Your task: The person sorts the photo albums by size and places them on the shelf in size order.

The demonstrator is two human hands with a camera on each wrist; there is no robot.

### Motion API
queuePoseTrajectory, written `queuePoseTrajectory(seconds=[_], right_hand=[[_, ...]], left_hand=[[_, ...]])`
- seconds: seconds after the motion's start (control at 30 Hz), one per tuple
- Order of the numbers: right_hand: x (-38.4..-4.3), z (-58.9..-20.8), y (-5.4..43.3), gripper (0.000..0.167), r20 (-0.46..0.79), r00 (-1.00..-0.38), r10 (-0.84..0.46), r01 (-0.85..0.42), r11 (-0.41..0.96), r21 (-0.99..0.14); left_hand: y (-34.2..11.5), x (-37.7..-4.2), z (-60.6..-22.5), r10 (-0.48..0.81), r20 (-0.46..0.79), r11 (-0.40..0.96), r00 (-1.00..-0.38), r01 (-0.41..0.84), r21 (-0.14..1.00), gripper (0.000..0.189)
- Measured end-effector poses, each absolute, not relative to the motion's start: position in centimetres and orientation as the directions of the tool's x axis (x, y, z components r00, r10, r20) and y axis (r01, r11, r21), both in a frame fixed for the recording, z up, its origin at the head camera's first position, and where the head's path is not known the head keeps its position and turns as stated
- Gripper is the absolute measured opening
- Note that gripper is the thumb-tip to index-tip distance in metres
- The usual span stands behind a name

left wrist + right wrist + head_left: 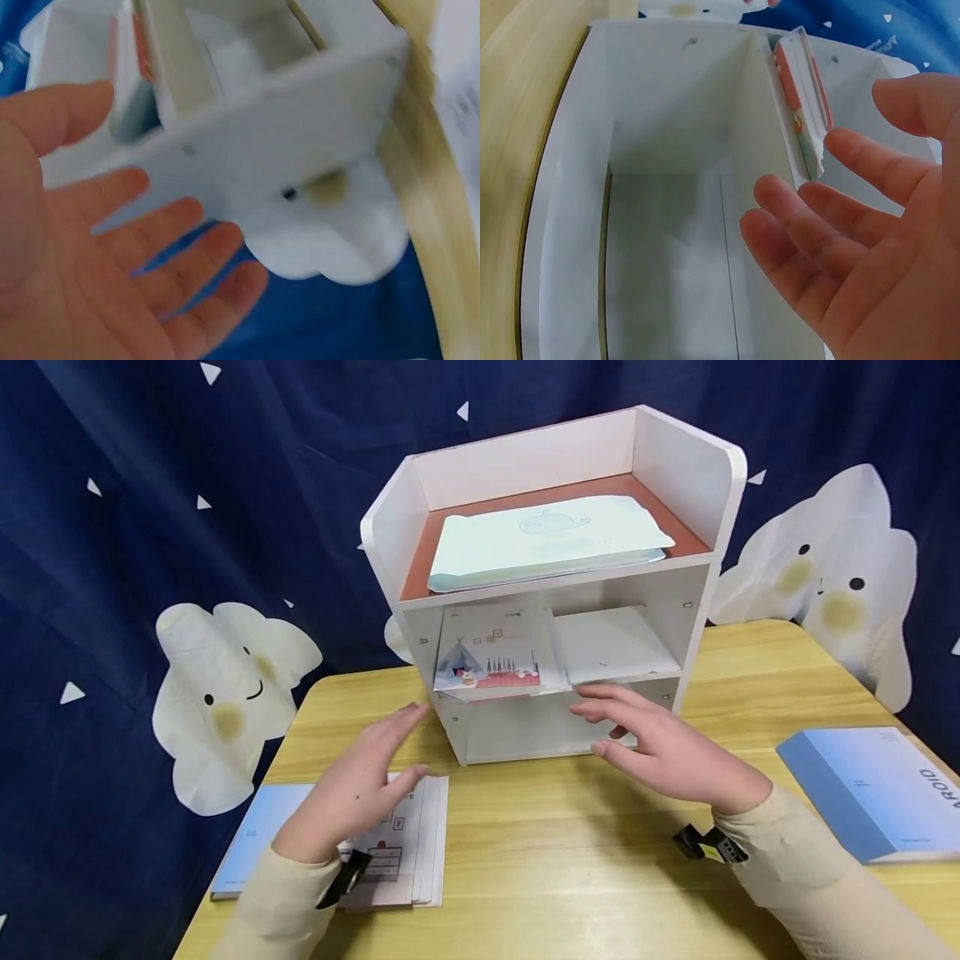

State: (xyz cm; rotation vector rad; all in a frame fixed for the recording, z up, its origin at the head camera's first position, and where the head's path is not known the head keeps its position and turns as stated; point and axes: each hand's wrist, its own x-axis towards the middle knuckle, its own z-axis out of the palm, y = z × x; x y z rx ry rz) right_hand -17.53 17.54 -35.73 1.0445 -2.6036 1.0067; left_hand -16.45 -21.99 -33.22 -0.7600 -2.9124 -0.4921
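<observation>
A white shelf unit [480, 733] with a reddish-brown top board stands upright on the wooden table. On its middle shelf, at the left, lies a stack of illustrated booklets [491, 647] showing a tent and trees. My left hand [360, 785] hovers in front of the unit's lower left corner, fingers extended and thumb apart, holding nothing. In the left wrist view its palm faces the unit's side. My right hand [663, 747] is before the lower right part of the unit, fingers spread and loosely bent, palm empty. The right wrist view shows the bottom compartment [667, 247] beside its fingers.
A white stack with a whale drawing [555, 531] lies on the unit's top. Printed sheets [427, 843] and a thin blue book [258, 827] sit under my left arm. At right is a thick blue box-like block [870, 793]. Dark blue curtain [225, 460] hangs behind.
</observation>
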Motion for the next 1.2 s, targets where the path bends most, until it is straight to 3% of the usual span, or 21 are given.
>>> queuePoseTrajectory(seconds=[0.17, 0.37, 0.57, 0.73, 1.2], right_hand=[[-17.7, -35.8, 17.7, 0.039, 0.343, -0.753, -0.562, -0.648, 0.54, -0.537], [-18.0, -36.1, 17.8, 0.038, 0.308, -0.759, -0.574, -0.634, 0.544, -0.549], [-18.2, -36.7, 17.7, 0.038, 0.28, -0.756, -0.591, -0.629, 0.541, -0.557], [-18.4, -36.9, 17.7, 0.036, 0.268, -0.753, -0.601, -0.627, 0.531, -0.571], [-18.4, -37.4, 17.9, 0.037, 0.23, -0.746, -0.625, -0.618, 0.523, -0.586]], left_hand=[[-26.0, -17.4, -33.5, 0.24, -0.001, 0.916, -0.971, 0.226, 0.333, 0.076], [-30.0, -18.7, -35.7, 0.106, -0.253, 0.955, -0.962, 0.027, 0.297, 0.085], [-31.4, -19.7, -38.3, 0.096, -0.414, 0.938, -0.905, -0.057, 0.342, 0.093], [-31.7, -20.1, -39.3, 0.087, -0.474, 0.905, -0.876, -0.129, 0.405, 0.087], [-30.1, -20.0, -39.5, 0.204, -0.476, 0.825, -0.856, -0.111, 0.554, 0.074]])
